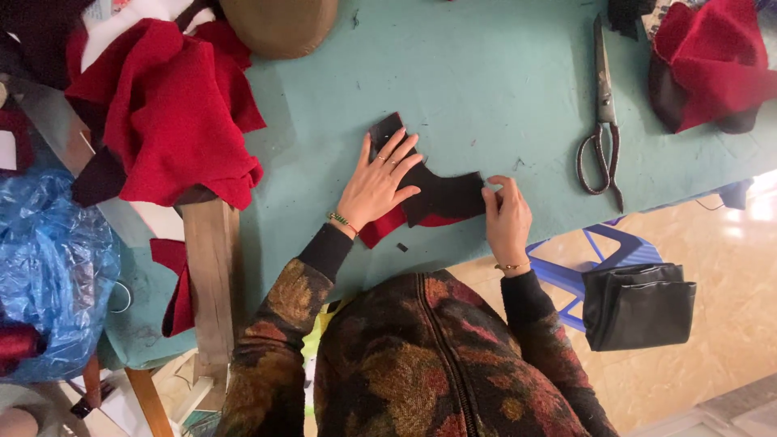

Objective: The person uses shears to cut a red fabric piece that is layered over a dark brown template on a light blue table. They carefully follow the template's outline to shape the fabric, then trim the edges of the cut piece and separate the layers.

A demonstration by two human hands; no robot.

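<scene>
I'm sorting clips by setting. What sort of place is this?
Probably a small sewing or tailoring workshop. On the teal work table lie large tailor's scissors and heaps of red fabric, while the left hand and right hand flatten cut black and red pieces.

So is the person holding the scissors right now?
No, the scissors lie untouched on the green table, while the left hand and right hand press on the black fabric piece.
</scene>
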